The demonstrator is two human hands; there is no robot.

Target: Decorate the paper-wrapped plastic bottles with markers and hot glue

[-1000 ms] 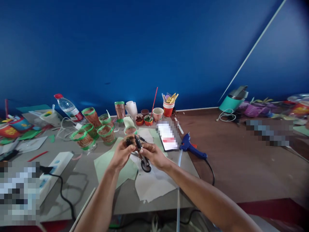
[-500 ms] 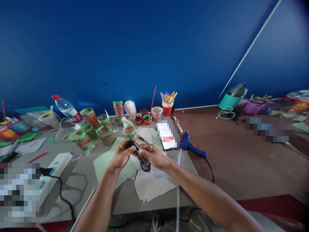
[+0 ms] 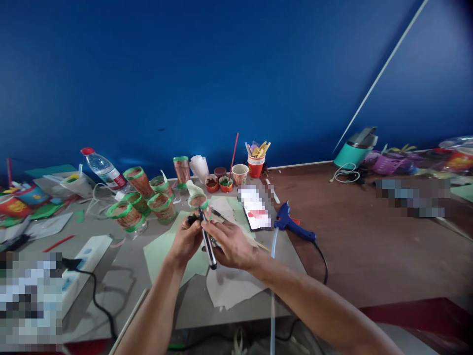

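Note:
My right hand (image 3: 234,241) is closed on a black-and-silver marker pen (image 3: 209,249), held at a slant over the sheets, its dark end pointing away from me. Close against it, my left hand (image 3: 185,241) has its fingers closed around a small dark object (image 3: 191,219), mostly hidden; I cannot tell what it is. Just beyond both hands stands a brown cup with a green rim (image 3: 198,201), a pale green paper piece leaning at it. Under the hands lie a light green sheet (image 3: 158,249) and white paper (image 3: 236,291).
Several brown, green-rimmed cups (image 3: 125,215) stand at the left by a tilted water bottle (image 3: 105,167). A phone (image 3: 254,207) and a blue glue gun (image 3: 293,224) with its cord lie to the right. Small paint cups (image 3: 212,183) line the back. A power strip (image 3: 86,256) is at left.
The marker pen has swung so its silver end points toward me. My right hand has turned over, back upward. The black ring seen beneath the hands is now out of sight.

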